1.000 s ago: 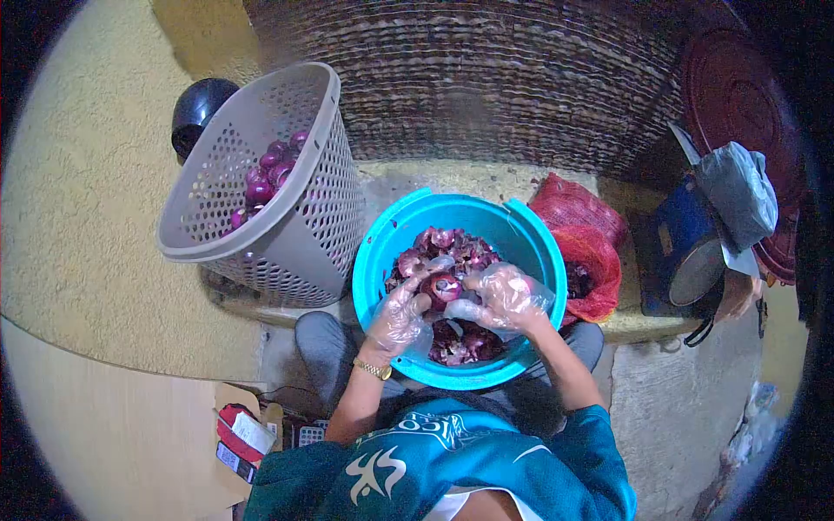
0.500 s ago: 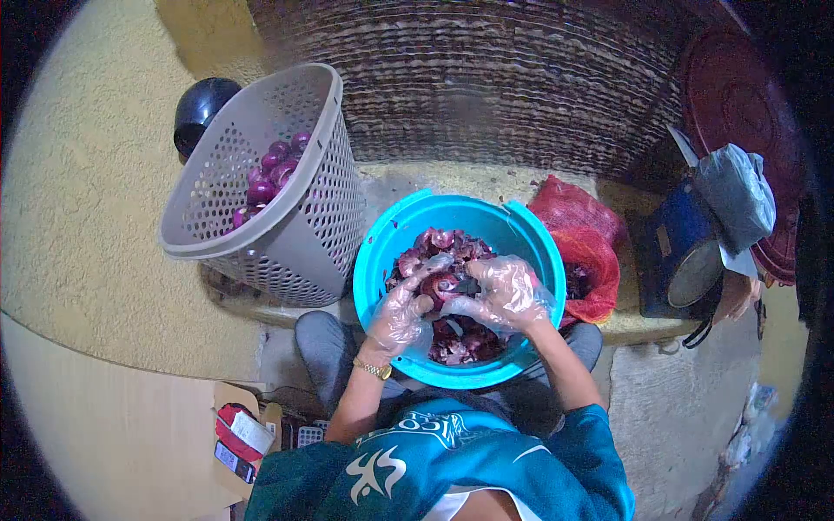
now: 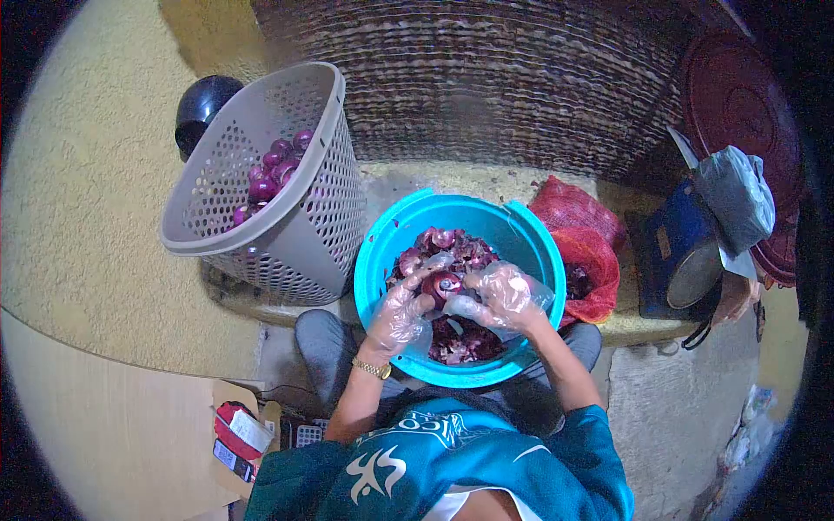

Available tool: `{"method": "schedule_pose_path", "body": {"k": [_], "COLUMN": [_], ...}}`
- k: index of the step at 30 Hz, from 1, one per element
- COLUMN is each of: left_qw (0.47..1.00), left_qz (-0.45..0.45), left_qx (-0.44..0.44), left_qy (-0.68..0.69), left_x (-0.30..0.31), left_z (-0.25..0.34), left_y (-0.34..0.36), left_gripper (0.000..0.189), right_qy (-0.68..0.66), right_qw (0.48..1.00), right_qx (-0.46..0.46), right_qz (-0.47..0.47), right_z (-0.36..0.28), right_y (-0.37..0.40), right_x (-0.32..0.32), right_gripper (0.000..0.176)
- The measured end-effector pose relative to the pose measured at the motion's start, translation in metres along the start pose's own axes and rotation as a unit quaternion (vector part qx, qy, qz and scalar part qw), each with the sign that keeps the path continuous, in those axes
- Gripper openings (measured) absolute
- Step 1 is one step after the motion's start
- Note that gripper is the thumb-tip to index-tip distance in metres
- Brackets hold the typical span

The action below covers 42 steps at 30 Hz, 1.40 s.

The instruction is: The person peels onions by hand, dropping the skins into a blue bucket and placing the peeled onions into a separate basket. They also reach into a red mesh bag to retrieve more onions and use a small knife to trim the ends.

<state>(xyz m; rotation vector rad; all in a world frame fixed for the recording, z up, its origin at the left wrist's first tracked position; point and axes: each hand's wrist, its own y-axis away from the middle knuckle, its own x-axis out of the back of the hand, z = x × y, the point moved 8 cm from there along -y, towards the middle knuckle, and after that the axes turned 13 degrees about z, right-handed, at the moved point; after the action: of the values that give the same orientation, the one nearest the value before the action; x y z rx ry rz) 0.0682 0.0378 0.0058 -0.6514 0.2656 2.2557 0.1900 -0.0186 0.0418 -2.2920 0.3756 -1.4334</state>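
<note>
A red onion (image 3: 442, 286) with a pale end facing up is gripped by my left hand (image 3: 398, 319), its fingers curled around the left side. My right hand (image 3: 511, 297) meets the onion from the right, thumb below and fingers above; what lies under those fingertips is partly hidden. Both hands wear clear plastic gloves. They are above a turquoise tub (image 3: 532, 227) between my knees, which holds several red onions and loose dry onion skins (image 3: 465, 349).
Left of the tub stands a tall grey perforated basket (image 3: 326, 226) with peeled red onions (image 3: 280, 163). A red mesh sack (image 3: 599, 291) touches the tub's right side. Farther right is a blue scale (image 3: 673, 252) bearing a grey plastic bag (image 3: 737, 193). A black bowl (image 3: 204, 113) sits behind the basket.
The onion has turned so its pale end shows more clearly. A dark piece beside the right fingers no longer shows. Both hands stay in nearly the same place.
</note>
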Motion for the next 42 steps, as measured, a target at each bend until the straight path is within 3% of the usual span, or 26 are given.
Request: {"method": "schedule_pose_path", "body": {"k": [4,8,10,12,21,25,28,30,38,40,42], "left_qw": [0.999,1.000,0.998,0.998,0.998,0.997,0.997,0.997,0.985,0.999,0.999], "left_qz": [0.028,0.006,0.000,0.004,-0.002,-0.006,0.009,0.005,-0.026,0.019,0.020], "left_qx": [0.017,0.007,-0.033,-0.027,-0.043,-0.053,-0.038,-0.041,-0.088,0.042,0.022], "left_qy": [0.019,0.026,-0.053,-0.050,-0.044,-0.057,-0.066,-0.063,-0.147,-0.004,-0.021], "left_x": [0.000,0.002,0.002,-0.004,-0.003,-0.009,-0.005,-0.008,-0.014,-0.009,-0.008], "left_z": [0.000,-0.005,-0.002,0.003,-0.001,0.006,0.002,0.003,0.011,-0.002,0.000], "left_y": [-0.001,-0.003,-0.004,-0.001,-0.003,0.000,-0.001,-0.001,-0.003,-0.001,-0.002], "left_gripper": [0.063,0.061,0.061,0.062,0.062,0.062,0.063,0.063,0.059,0.058,0.059], "right_qy": [0.002,0.007,0.015,0.007,0.059,0.034,0.032,0.024,0.007,0.015,0.016], "right_qw": [0.999,0.997,0.996,0.993,0.996,0.996,0.995,0.997,0.999,0.999,1.000], "right_qx": [0.018,-0.021,-0.031,-0.023,-0.036,-0.013,-0.009,-0.018,-0.033,-0.030,-0.009], "right_qz": [0.027,0.075,0.085,0.117,0.064,0.087,0.095,0.070,0.027,0.002,0.007], "right_z": [0.004,0.000,-0.001,-0.003,-0.003,-0.005,-0.004,-0.004,0.011,0.012,0.008], "right_y": [0.003,-0.003,-0.005,-0.006,-0.004,-0.002,-0.001,-0.001,0.007,0.008,0.010], "right_x": [0.000,0.023,0.027,0.032,0.029,0.029,0.029,0.027,0.008,0.006,0.009], "right_gripper": [0.049,0.047,0.049,0.050,0.050,0.048,0.057,0.045,0.047,0.047,0.045]}}
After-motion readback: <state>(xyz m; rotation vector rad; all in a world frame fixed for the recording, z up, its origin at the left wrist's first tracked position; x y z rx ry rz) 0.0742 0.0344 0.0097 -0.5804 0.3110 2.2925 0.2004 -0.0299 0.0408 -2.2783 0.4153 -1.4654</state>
